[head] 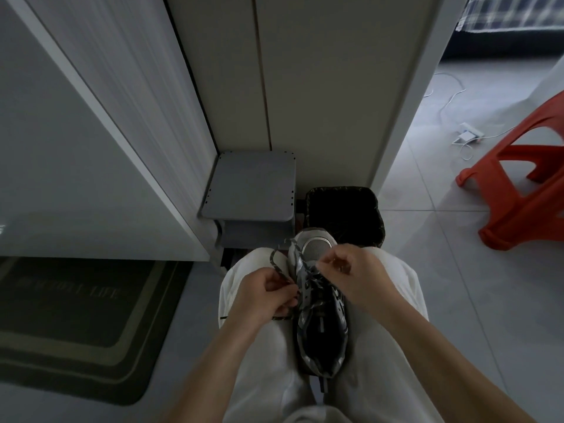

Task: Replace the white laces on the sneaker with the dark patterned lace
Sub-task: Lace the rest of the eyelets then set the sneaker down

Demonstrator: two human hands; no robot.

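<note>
Floor tiles [442,270] hold a dark mat [76,325] on the left, a grey shelf [253,184] against the wall ahead, a black bin [345,209] just beside it and a red stool [525,184] well off to the right, near a white cable [451,96]. Both hands partly cover the laced front of the sneaker [320,319], which lies on the lap between white trouser legs [381,346], toe pointing away. It is grey and black, with the dark speckled lace [274,264] crossing its eyelets. The left hand [259,297] pinches one strand, the right hand [357,276] pinches the other
</note>
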